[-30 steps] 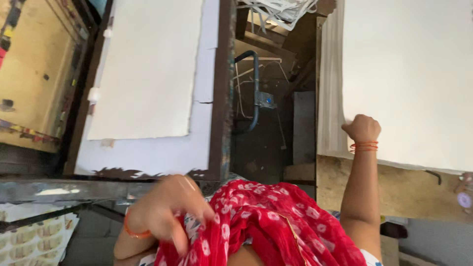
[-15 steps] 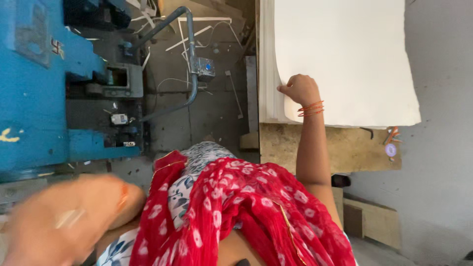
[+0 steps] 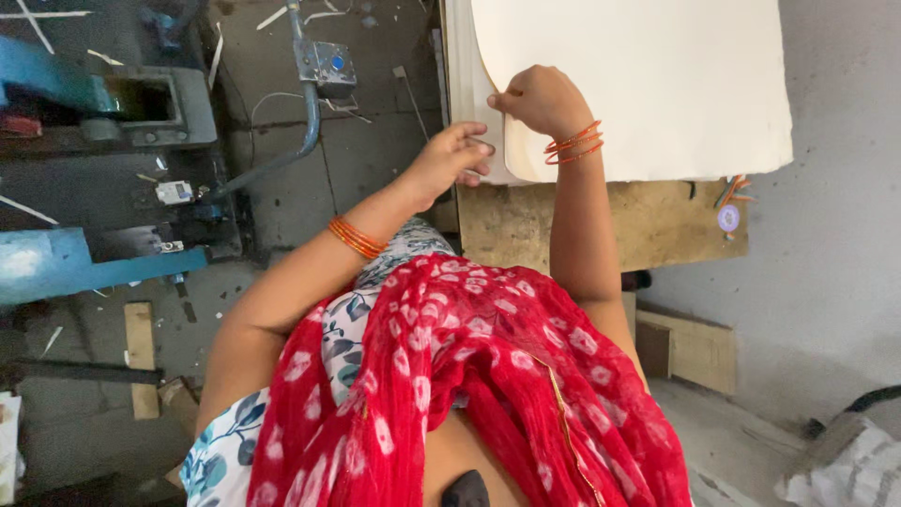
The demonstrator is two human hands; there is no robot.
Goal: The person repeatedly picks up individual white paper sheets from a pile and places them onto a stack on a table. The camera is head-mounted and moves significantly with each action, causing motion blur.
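One small label and one white sack, no signs or screens.
A small round sticker (image 3: 728, 218), pale with a violet tint, sits on the wooden bench (image 3: 601, 221) near its right edge, just below the cream sheets. A white crumpled sack (image 3: 845, 469) lies on the floor in the lower right corner.

One view only: the head camera, worn on the person's head, faces steeply downward along the body. The red patterned scarf (image 3: 488, 376) fills the lower centre at close range. Both forearms extend away from the lens toward the top of the frame, ending at the stack of cream sheets (image 3: 657, 84) on the wooden table (image 3: 648, 221), upper right. The concrete floor (image 3: 375, 178) and a blue machine (image 3: 84, 268) lie farther off, left. No second view overlaps.
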